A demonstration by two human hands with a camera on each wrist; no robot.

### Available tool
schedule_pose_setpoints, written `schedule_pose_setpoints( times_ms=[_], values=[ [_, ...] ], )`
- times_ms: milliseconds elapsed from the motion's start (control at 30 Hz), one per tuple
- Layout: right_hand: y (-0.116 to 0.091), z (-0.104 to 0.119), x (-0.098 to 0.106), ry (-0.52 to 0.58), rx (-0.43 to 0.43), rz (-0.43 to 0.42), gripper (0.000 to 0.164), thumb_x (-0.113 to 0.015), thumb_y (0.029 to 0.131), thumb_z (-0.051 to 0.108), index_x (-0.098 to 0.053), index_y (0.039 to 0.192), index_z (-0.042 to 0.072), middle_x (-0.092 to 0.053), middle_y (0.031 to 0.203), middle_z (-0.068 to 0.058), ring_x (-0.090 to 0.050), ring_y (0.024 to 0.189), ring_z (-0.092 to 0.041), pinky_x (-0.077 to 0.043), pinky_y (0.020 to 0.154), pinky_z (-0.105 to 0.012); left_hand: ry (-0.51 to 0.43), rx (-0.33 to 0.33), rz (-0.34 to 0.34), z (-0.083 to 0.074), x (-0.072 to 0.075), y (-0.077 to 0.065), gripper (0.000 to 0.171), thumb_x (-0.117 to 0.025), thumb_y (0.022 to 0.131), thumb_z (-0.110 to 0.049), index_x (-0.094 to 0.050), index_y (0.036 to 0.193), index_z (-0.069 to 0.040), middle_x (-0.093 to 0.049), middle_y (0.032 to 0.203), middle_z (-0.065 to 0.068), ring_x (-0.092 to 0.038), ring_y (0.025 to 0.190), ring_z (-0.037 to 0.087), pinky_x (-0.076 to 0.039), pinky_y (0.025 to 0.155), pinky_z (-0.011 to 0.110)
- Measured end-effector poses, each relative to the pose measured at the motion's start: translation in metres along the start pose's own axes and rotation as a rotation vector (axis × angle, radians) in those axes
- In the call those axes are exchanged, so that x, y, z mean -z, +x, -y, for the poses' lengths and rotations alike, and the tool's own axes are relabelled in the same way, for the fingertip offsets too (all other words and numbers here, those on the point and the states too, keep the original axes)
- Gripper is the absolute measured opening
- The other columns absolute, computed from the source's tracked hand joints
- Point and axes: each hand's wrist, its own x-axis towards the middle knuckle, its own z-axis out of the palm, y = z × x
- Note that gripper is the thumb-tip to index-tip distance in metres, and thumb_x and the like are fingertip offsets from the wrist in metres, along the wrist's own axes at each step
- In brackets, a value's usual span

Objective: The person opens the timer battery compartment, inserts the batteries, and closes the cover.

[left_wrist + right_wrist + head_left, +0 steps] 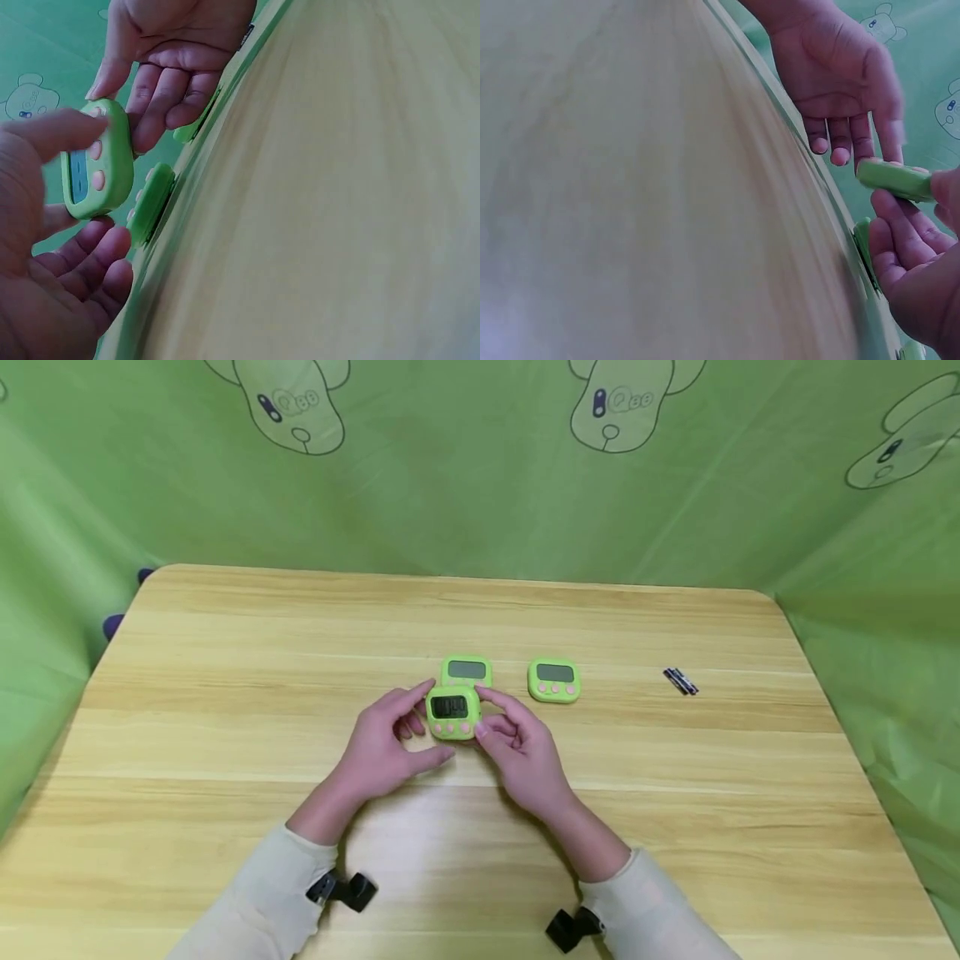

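Head view: the held green digital timer (453, 714) sits between the two hands, over the wooden tabletop (712, 777), its long axis running roughly nine to three o'clock. The right hand (528, 760), at four o'clock, pinches its right end between thumb and index finger; the left hand (384, 747), at eight o'clock, has its index fingertip at the upper left corner and its thumb apart below. A partly covered rear timer (467, 669) lies just beyond at one o'clock, a third timer (553, 681) near two, a pair of slim batteries (680, 682) well apart toward three. The tabletop's far edge is at twelve; the easier room to move seems toward six, between the forearms.

Left wrist view: the buttons (98, 180) run twelve to six along the timer's face. The left thumb (71, 129) blurs over the top one; I cannot tell whether it presses.

Right wrist view: the timer shows edge-on, right thumb at three o'clock, right fingers below, left hand toward eleven.
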Motion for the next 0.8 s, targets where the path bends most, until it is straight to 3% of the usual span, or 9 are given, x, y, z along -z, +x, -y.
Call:
schedule_pose_setpoints(
  times_ms=[133, 433, 600, 800],
  values=[
    [0.001, 0.001, -0.003, 0.029, -0.026, -0.013, 0.045, -0.06, 0.097, -0.005, -0.055, 0.141, 0.004, -0.071, 0.103, -0.018, -0.07, 0.092, -0.032, -0.057, 0.083, -0.04, 0.062, -0.003, 0.0, -0.002, 0.002, 0.0, 0.084, -0.093, 0.066, -0.003, -0.054, 0.141, 0.001, -0.059, 0.094, 0.006, -0.061, 0.078, 0.021, -0.055, 0.069, 0.034],
    [0.005, 0.004, -0.017, -0.006, 0.002, -0.121, 0.04, -0.064, 0.093, -0.008, -0.063, 0.132, 0.001, -0.072, 0.102, -0.018, -0.071, 0.09, -0.03, -0.057, 0.079, -0.035, -0.038, 0.035, -0.042, -0.002, 0.013, -0.002, 0.078, -0.085, 0.066, 0.014, -0.057, 0.137, 0.001, -0.057, 0.099, 0.012, -0.067, 0.076, 0.017, -0.058, 0.069, 0.03],
    [0.01, 0.006, -0.03, -0.086, 0.03, -0.105, 0.048, -0.069, 0.09, -0.008, -0.059, 0.136, 0.001, -0.069, 0.115, -0.015, -0.07, 0.093, -0.024, -0.057, 0.08, -0.032, -0.031, 0.042, -0.078, 0.001, 0.022, -0.001, 0.075, -0.084, 0.067, 0.015, -0.057, 0.136, 0.003, -0.058, 0.101, 0.014, -0.066, 0.077, 0.02, -0.058, 0.069, 0.03],
    [0.023, 0.005, -0.048, -0.172, 0.034, -0.118, 0.055, -0.075, 0.086, -0.006, -0.056, 0.138, -0.002, -0.069, 0.115, -0.016, -0.07, 0.092, -0.019, -0.056, 0.08, -0.027, 0.009, 0.073, -0.109, 0.002, 0.037, 0.001, 0.072, -0.084, 0.069, 0.013, -0.056, 0.136, 0.004, -0.058, 0.104, 0.013, -0.065, 0.078, 0.021, -0.057, 0.068, 0.03]
  ],
)
